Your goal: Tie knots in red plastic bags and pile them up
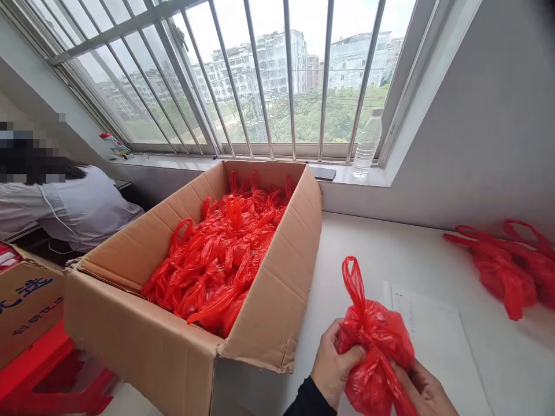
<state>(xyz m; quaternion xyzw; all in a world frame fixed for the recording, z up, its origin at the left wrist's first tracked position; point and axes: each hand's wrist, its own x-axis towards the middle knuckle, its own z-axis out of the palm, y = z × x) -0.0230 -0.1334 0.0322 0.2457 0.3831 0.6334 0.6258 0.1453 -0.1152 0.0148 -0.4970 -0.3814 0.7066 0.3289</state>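
Between my two hands, over the white table, is a filled red plastic bag [381, 329]. One loop handle stands up above its gathered neck. My left hand [332, 361] is closed on the bag's left side, thumb across the front. On the lower right, my right hand [422, 390] grips the same bag, its fingers partly behind the plastic. What the bag contains cannot be made out. To the left of my hands, an open cardboard box [264, 346] holds many red plastic bags [217, 260] with knotted tops and loop handles.
More red bags [507, 271] lie on the white table [347, 231] at right, near a paper sheet [429, 323]. A plastic bottle [368, 141] and dark flat object [324, 173] rest on the windowsill. At left are a person [87, 202], another box [30, 300] and a red stool [56, 375].
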